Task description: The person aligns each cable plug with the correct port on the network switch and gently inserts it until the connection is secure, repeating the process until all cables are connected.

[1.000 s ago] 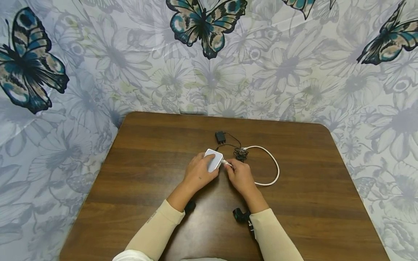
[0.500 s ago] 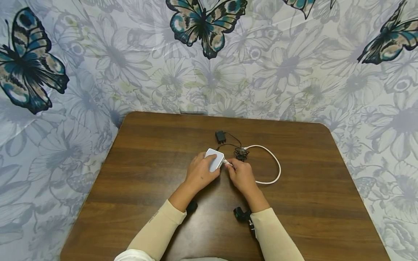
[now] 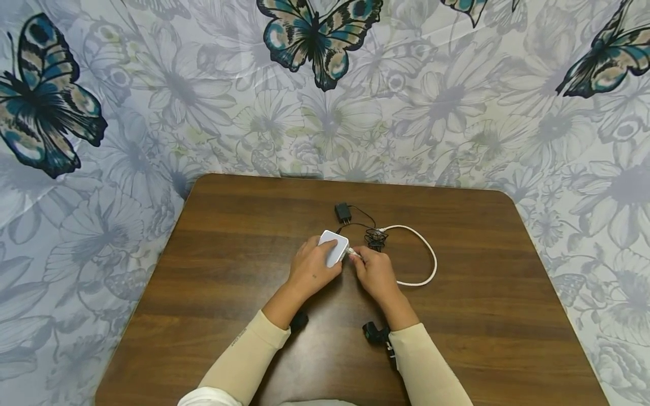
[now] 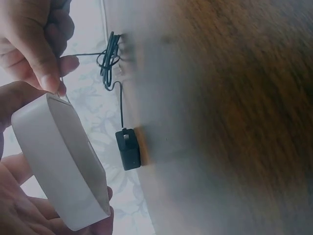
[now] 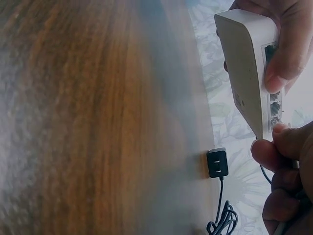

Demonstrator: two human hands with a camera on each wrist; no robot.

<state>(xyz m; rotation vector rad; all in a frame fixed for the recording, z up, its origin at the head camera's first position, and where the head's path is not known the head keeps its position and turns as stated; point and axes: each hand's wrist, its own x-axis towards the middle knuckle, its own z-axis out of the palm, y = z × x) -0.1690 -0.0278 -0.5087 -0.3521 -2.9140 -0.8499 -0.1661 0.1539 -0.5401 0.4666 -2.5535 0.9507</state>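
My left hand (image 3: 311, 269) grips a small white network switch (image 3: 331, 251), held above the table with one side turned toward the right hand. In the right wrist view a row of ports (image 5: 275, 108) runs along that side, and the left thumb (image 5: 281, 73) lies across part of it. My right hand (image 3: 377, 275) pinches the plug end of a white network cable (image 3: 433, 256) right at the end of this port row. Its fingertips mostly hide the plug. From the right hand the cable loops out to the right, back toward a black cord bundle.
A black power adapter (image 3: 342, 212) lies behind the hands, its prongs showing. Its thin cord runs into a coiled bundle (image 3: 376, 239) and on toward the switch. The brown wooden table (image 3: 228, 225) ends at a patterned butterfly cloth (image 3: 203, 101).
Both hands and the switch have shifted slightly to the right, and the white cable's loop has moved a little right with them. Both grips look the same.
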